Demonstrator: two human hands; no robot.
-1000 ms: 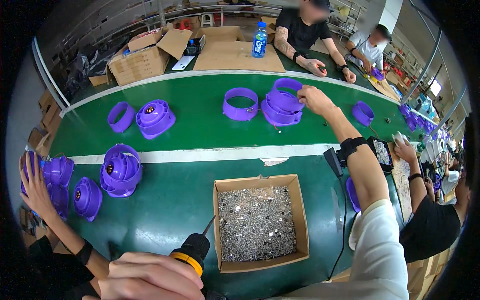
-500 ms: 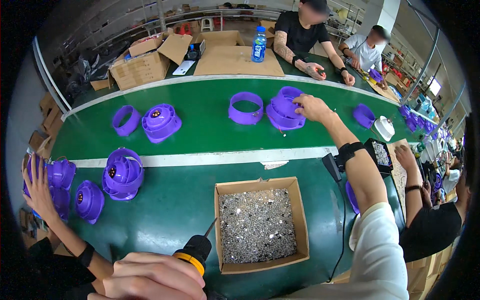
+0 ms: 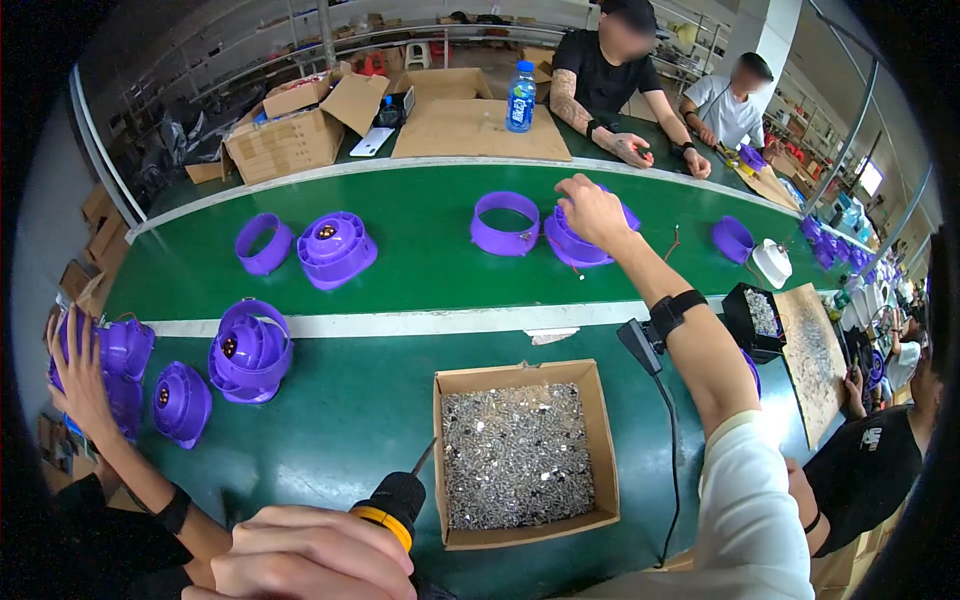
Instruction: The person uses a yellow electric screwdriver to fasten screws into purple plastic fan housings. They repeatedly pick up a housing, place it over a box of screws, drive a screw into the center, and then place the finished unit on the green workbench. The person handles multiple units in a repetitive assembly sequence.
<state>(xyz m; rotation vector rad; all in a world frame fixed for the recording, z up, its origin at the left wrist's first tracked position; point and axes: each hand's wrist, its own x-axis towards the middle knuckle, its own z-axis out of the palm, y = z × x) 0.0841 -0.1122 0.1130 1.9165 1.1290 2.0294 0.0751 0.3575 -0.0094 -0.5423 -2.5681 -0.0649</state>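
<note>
The left hand (image 3: 305, 555) grips a black-and-yellow power drill (image 3: 398, 497). The right hand (image 3: 595, 212) arches over a round purple plastic housing (image 3: 578, 250) on the green tabletop (image 3: 420, 245), beside a purple plastic ring (image 3: 502, 243); whether its fingers grasp anything, I cannot tell.

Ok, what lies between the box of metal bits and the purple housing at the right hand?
In the head view: green tabletop, a white strip with a pale patch, green surface, then a wire end.

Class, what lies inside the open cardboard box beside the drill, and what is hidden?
Inside the cardboard box are many small, mostly silvery pieces, probably screws, some darker. They cover its bottom, so their depth cannot be seen.
</note>
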